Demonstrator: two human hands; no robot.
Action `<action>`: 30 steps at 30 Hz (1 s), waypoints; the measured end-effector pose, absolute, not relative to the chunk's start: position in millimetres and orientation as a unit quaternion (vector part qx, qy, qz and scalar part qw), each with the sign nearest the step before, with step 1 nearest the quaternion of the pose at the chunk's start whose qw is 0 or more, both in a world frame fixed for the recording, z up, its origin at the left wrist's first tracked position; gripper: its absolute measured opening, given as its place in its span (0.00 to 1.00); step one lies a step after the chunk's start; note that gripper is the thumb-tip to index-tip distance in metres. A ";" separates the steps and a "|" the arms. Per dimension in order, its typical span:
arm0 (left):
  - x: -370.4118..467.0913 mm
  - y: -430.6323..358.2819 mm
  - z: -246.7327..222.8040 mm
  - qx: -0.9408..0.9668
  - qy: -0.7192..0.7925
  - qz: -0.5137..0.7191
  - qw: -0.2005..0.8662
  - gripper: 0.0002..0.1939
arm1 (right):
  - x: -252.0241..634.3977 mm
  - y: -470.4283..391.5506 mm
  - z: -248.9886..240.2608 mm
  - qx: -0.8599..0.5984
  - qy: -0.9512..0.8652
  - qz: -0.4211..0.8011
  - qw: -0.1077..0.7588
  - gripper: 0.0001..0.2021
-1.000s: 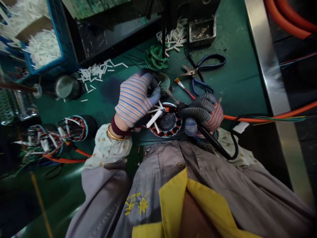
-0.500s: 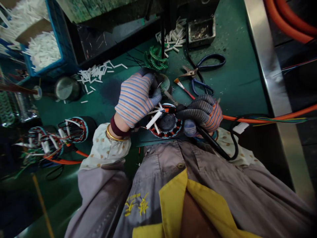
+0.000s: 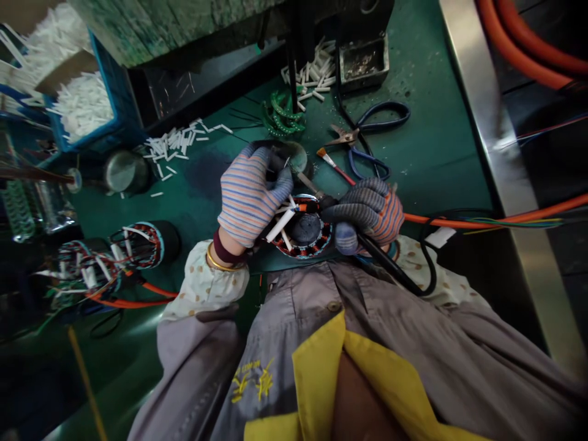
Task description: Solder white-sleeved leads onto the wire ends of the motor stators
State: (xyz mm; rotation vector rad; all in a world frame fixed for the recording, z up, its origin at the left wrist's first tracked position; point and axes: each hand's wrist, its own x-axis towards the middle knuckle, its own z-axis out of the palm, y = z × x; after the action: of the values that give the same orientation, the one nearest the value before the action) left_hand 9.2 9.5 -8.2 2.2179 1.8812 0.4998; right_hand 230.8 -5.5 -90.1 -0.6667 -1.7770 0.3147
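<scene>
A round motor stator (image 3: 307,235) with copper windings and white sleeved leads lies on the green bench in front of me. My left hand (image 3: 250,195), in a striped glove, pinches a thin wire lead above the stator's far edge. My right hand (image 3: 367,211), in a dark striped glove, grips a soldering iron (image 3: 316,193) by its black handle. The iron's tip points left toward the wire held by my left fingers. A black cord (image 3: 399,275) runs from the iron over my lap.
Blue-handled scissors (image 3: 367,125), a small brush (image 3: 335,165), a green coil (image 3: 280,116) and a metal tray (image 3: 362,61) lie beyond. Loose white sleeves (image 3: 179,144) and a blue bin (image 3: 80,107) sit at the left. More wound stators (image 3: 133,245) rest near left. An orange cable (image 3: 482,217) runs right.
The view has shifted slightly; both hands stay at the stator, with the iron tip held at the wire. Nothing taken or released.
</scene>
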 end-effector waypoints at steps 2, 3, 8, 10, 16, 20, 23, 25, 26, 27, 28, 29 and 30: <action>8.0 9.4 -8.2 0.750 0.630 0.172 0.106 0.07 | 230.1 -6.3 -91.0 -0.291 -0.757 0.134 0.570 0.15; 7.8 8.8 -8.7 0.749 0.630 0.174 0.109 0.06 | 229.0 -6.5 -91.7 -0.294 -0.754 0.127 0.573 0.15; 10.3 5.4 -10.1 0.745 0.638 0.162 0.110 0.10 | 218.3 -1.6 -90.3 -0.388 -0.697 0.071 0.599 0.18; 12.3 5.9 -7.6 0.749 0.639 0.139 0.108 0.12 | 213.1 5.7 -84.9 -0.442 -0.709 0.075 0.544 0.21; 11.2 11.0 -3.3 0.749 0.646 0.118 0.094 0.15 | 201.9 30.3 -69.9 -0.460 -0.809 0.096 0.352 0.18; 1.5 14.5 -8.2 0.756 0.629 0.127 0.127 0.17 | 201.9 29.7 -71.7 -0.487 -0.803 0.089 0.332 0.17; -4.7 16.9 -10.7 0.764 0.611 0.149 0.142 0.17 | 202.9 27.5 -75.9 -0.482 -0.802 0.054 0.349 0.16; -6.7 17.9 -11.1 0.766 0.608 0.154 0.144 0.18 | 202.5 28.7 -79.1 -0.469 -0.800 0.037 0.371 0.15; -7.1 18.2 -11.0 0.766 0.608 0.153 0.146 0.18 | 201.9 30.0 -80.7 -0.462 -0.799 0.032 0.384 0.15; -7.2 18.5 -10.8 0.765 0.607 0.154 0.149 0.18 | 201.1 31.6 -82.1 -0.456 -0.798 0.029 0.394 0.14; -6.9 18.8 -10.7 0.765 0.605 0.157 0.154 0.18 | 200.1 33.1 -83.1 -0.451 -0.797 0.031 0.400 0.14; -6.3 19.2 -10.8 0.765 0.603 0.163 0.158 0.18 | 198.9 34.3 -83.8 -0.450 -0.798 0.035 0.400 0.14; -5.5 19.9 -10.9 0.764 0.602 0.169 0.160 0.17 | 197.7 34.9 -84.1 -0.450 -0.799 0.040 0.396 0.13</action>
State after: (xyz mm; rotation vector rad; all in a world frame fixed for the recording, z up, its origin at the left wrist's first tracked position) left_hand -5.5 19.9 -10.9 2.1824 1.7209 0.4832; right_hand 197.7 34.9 -84.1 -1.1408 -2.0256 0.1020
